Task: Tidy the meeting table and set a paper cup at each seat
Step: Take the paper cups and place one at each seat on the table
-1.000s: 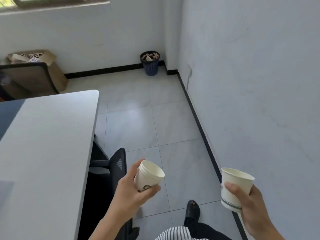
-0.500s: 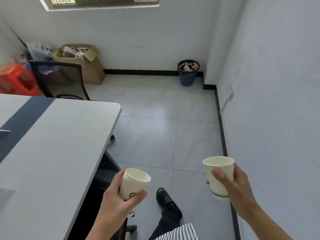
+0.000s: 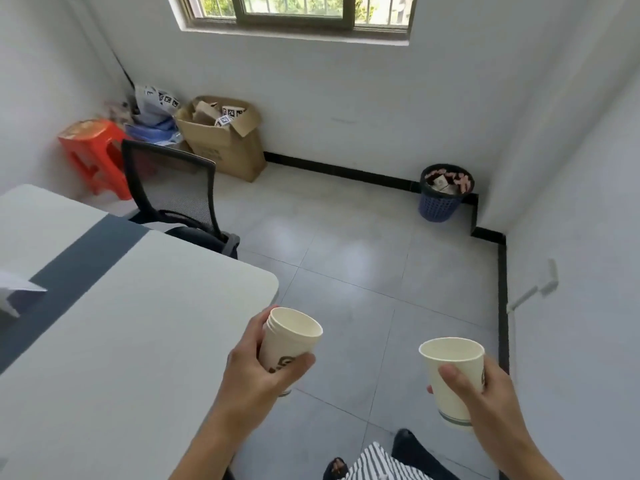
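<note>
White paper cups sit in both your hands, and none stands on the part of the table that shows. Your left hand [image 3: 256,372] curls thumb and fingers round a nested stack of white paper cups with a dark logo [image 3: 291,341], low in the middle of the frame, just beside the rounded corner of the pale grey meeting table with a dark band [image 3: 138,323]. Your right hand [image 3: 485,393] grips a single white paper cup with a blue stripe [image 3: 450,372] at lower right, over the floor and well apart from the table. The black mesh-backed office chair [image 3: 173,188] at upper left has no cup before it, so I judge that seat unserved. A white sheet of paper [image 3: 17,292] lies at the left edge, so tidying looks unfinished too.
</note>
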`<action>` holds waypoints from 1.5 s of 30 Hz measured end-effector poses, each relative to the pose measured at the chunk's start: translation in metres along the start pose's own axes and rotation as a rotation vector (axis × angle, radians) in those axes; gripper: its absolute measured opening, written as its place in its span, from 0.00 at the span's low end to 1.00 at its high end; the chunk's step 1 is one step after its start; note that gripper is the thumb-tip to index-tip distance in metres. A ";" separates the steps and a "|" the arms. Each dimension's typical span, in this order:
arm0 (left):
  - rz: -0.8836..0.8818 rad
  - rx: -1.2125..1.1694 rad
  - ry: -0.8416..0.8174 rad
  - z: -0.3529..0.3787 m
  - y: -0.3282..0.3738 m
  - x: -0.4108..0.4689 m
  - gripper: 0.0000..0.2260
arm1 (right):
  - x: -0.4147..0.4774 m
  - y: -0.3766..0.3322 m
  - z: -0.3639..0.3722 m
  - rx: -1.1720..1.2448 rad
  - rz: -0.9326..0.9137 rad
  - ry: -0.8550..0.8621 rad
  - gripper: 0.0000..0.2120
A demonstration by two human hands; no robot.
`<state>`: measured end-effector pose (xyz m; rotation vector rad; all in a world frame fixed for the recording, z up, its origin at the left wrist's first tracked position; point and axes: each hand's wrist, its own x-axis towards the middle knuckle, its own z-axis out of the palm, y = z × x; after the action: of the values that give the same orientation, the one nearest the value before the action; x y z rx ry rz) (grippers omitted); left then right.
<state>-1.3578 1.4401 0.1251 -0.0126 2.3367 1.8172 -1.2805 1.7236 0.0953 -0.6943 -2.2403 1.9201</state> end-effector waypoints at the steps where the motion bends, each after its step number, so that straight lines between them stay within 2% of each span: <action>1: -0.013 -0.004 0.040 -0.003 -0.001 0.010 0.29 | 0.018 -0.002 0.007 -0.010 0.007 -0.038 0.29; 5: -0.099 -0.028 0.232 -0.016 -0.019 0.042 0.32 | 0.101 -0.010 0.039 -0.048 0.013 -0.213 0.39; 8: -0.182 -0.043 0.405 -0.020 -0.027 0.055 0.32 | 0.165 -0.026 0.068 -0.097 -0.003 -0.367 0.43; 14: -0.268 -0.049 0.697 -0.020 -0.015 0.073 0.30 | 0.272 -0.075 0.146 -0.190 -0.094 -0.685 0.34; 17: -0.341 -0.109 0.853 -0.013 -0.016 0.061 0.30 | 0.297 -0.099 0.191 -0.229 -0.142 -0.844 0.27; 19: -0.390 -0.125 0.933 -0.012 -0.021 0.053 0.33 | 0.305 -0.108 0.221 -0.249 -0.185 -0.939 0.27; 22: -0.434 -0.155 1.037 -0.021 -0.029 0.044 0.36 | 0.298 -0.114 0.263 -0.260 -0.196 -1.048 0.26; 27: -0.453 -0.207 1.179 -0.065 -0.048 0.032 0.35 | 0.251 -0.114 0.334 -0.296 -0.197 -1.224 0.27; 32: -0.425 -0.210 1.234 -0.145 -0.073 0.019 0.36 | 0.205 -0.120 0.408 -0.332 -0.240 -1.303 0.25; 37: -0.396 -0.243 1.297 -0.225 -0.091 -0.002 0.34 | 0.159 -0.130 0.522 -0.429 -0.313 -1.418 0.26; 45: -0.500 -0.377 1.324 -0.265 -0.131 -0.039 0.36 | 0.071 -0.086 0.698 -0.622 -0.458 -1.479 0.30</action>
<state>-1.3404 1.1477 0.0679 -2.1722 2.0404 2.1691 -1.6250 1.1107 0.0274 1.6844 -3.1990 1.5294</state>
